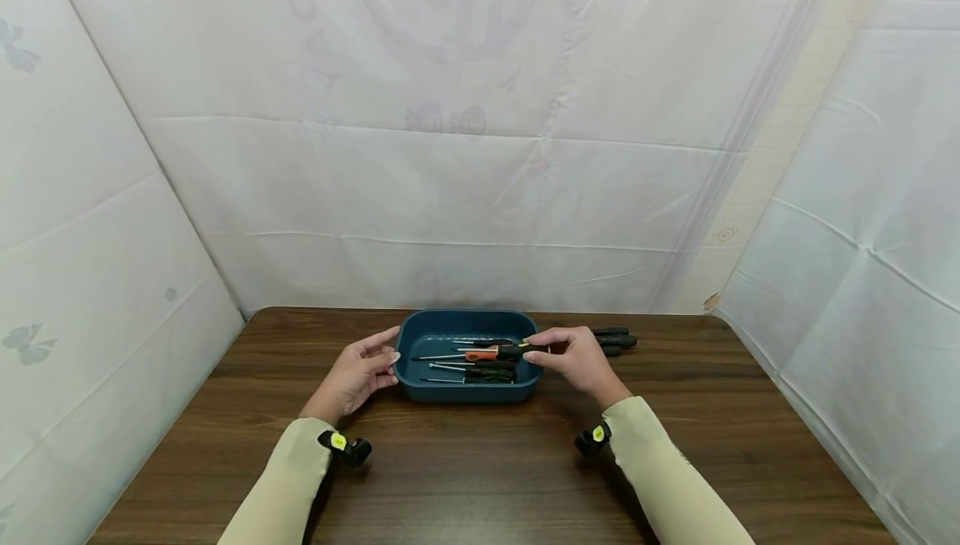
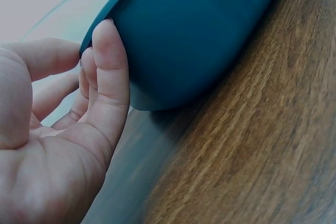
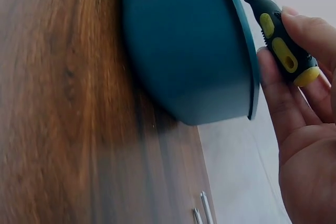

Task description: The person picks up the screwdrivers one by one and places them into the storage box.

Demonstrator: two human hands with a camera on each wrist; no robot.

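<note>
A dark blue tray (image 1: pixel 465 395) stands at the far middle of the wooden table and holds several screwdrivers, one with an orange handle (image 1: pixel 480 355). My left hand (image 1: pixel 363 370) rests against the tray's left wall with fairly straight fingers. In the left wrist view its thumb (image 2: pixel 110 66) presses the tray's outer side (image 2: pixel 199 30). My right hand (image 1: pixel 570 353) pinches the handle of a black and yellow screwdriver (image 1: pixel 517 351) at the tray's right rim. The right wrist view shows that handle (image 3: pixel 278 40) between my fingertips (image 3: pixel 307 30), just above the tray's rim (image 3: pixel 247 51).
A few dark-handled screwdrivers (image 1: pixel 618 337) lie on the table (image 1: pixel 480 478) just right of the tray, behind my right hand. White sheets (image 1: pixel 480 153) wall in the table at the back and on both sides.
</note>
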